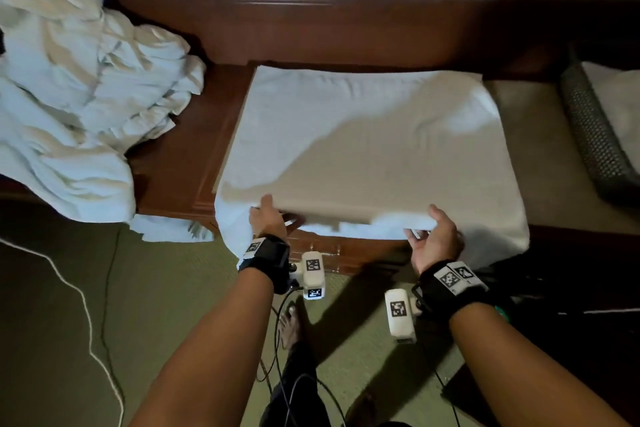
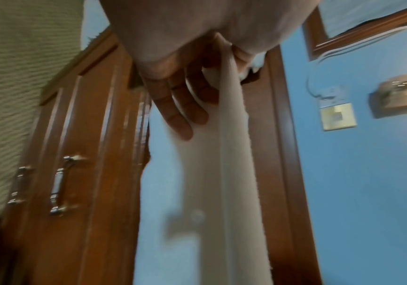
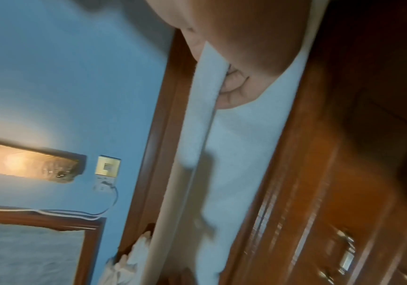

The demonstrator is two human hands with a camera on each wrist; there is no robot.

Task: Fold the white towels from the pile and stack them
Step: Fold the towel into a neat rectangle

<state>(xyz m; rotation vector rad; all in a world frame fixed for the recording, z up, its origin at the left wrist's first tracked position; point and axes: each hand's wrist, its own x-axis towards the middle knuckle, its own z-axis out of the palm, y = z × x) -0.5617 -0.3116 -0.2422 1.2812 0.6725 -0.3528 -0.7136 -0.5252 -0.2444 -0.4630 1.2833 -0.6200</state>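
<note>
The white towel [image 1: 374, 142], spread on the bench [image 1: 180, 149] with its long axis running left to right, is being pinched at its near edge by the fingers [image 2: 180, 108] of the left hand [image 1: 268, 218] and right hand [image 1: 434, 236].

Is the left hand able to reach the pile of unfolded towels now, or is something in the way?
Probably not at once. The left hand grips the near edge of the spread towel. The pile lies to its left with nothing between, so it must let go first.
</note>
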